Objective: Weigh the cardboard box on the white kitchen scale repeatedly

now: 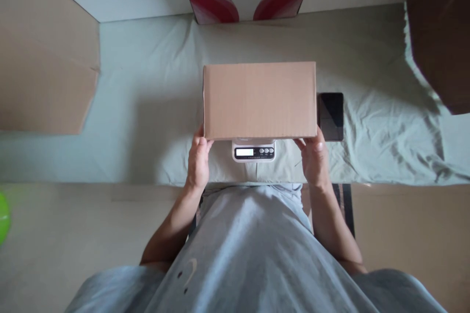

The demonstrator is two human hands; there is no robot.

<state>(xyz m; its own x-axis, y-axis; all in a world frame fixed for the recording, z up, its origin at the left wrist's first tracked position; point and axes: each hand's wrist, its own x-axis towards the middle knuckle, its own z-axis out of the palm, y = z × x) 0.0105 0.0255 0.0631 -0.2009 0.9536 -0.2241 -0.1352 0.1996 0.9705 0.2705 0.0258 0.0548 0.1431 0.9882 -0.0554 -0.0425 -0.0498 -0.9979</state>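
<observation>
A plain brown cardboard box (259,100) is directly over a small white kitchen scale (253,159). The scale's front, with its lit display and several buttons, shows below the box's near edge; its platform is mostly hidden, so I cannot tell whether the box rests on it. At the near left corner, my left hand (198,161) grips the box with the thumb at the edge. My right hand (315,159) holds the near right corner in the same way. Some fingers of both hands are hidden under the box.
A black phone (332,116) lies just right of the box on the pale green cloth (165,58). Behind stands a red and white carton (246,5). Larger cardboard pieces flank the table, one at left (47,58), a darker one at right (440,39).
</observation>
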